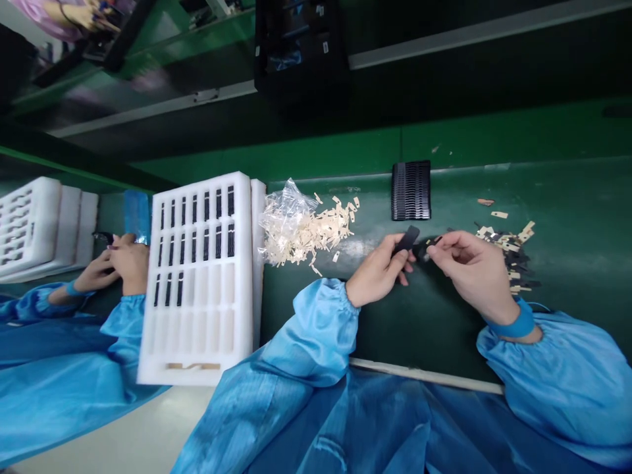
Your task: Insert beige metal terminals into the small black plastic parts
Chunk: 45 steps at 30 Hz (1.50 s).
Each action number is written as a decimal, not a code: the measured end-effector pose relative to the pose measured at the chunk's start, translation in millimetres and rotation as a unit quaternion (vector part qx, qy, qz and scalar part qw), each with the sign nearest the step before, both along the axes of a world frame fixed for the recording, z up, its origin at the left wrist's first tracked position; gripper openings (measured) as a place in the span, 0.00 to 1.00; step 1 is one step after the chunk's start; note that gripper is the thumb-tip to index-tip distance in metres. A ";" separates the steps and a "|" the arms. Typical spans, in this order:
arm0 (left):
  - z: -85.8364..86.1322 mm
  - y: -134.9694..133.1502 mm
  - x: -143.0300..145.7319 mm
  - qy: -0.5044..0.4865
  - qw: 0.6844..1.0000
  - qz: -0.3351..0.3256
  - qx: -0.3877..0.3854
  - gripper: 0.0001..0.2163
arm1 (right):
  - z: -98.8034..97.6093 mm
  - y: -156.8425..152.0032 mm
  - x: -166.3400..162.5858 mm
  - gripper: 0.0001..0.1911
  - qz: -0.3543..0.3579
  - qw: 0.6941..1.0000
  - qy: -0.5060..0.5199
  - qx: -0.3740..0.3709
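Observation:
My left hand (379, 271) is closed on a small flat black part (407, 238), held just above the green table (419, 309). My right hand (469, 263) pinches a tiny dark piece (428, 247) right beside that part, fingertips nearly touching the left hand's. Both wrists come out of blue smock sleeves. A row of black parts (411, 191) stands upright behind my hands. A heap of beige strips with a clear bag (301, 227) lies left of my left hand.
A white foam tray (200, 329) with slots, partly filled with black parts, stands at the left. Peeled beige and dark scraps (513, 253) pile up right of my right hand. A co-worker's hands (121, 260) work at far left beside more foam trays (39, 224).

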<state>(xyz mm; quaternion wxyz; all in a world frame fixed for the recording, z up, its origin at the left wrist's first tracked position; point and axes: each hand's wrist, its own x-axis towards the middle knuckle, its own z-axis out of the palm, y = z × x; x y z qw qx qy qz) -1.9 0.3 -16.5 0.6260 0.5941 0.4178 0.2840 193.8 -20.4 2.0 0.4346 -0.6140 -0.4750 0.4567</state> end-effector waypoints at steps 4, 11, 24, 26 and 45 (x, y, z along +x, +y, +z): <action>-6.3 1.3 5.3 -0.111 0.988 -0.005 -0.108 0.17 | -8.5 -3.6 -2.7 0.09 -0.004 0.998 -0.052 0.046; -5.0 3.4 5.1 -0.144 0.980 0.011 -0.135 0.19 | -13.1 -5.7 -5.6 0.08 -0.010 0.990 -0.107 0.090; 0.3 0.6 8.3 -0.153 0.972 0.037 -0.174 0.21 | -15.7 -5.8 -8.3 0.03 -0.025 0.965 -0.182 0.188; 1.1 0.1 8.8 -0.147 0.974 0.041 -0.170 0.20 | -16.0 -6.0 -8.9 0.02 -0.028 0.963 -0.186 0.192; 2.2 -1.5 9.7 -0.146 0.979 0.038 -0.140 0.18 | -17.0 -7.4 -8.7 0.02 -0.023 0.967 -0.177 0.181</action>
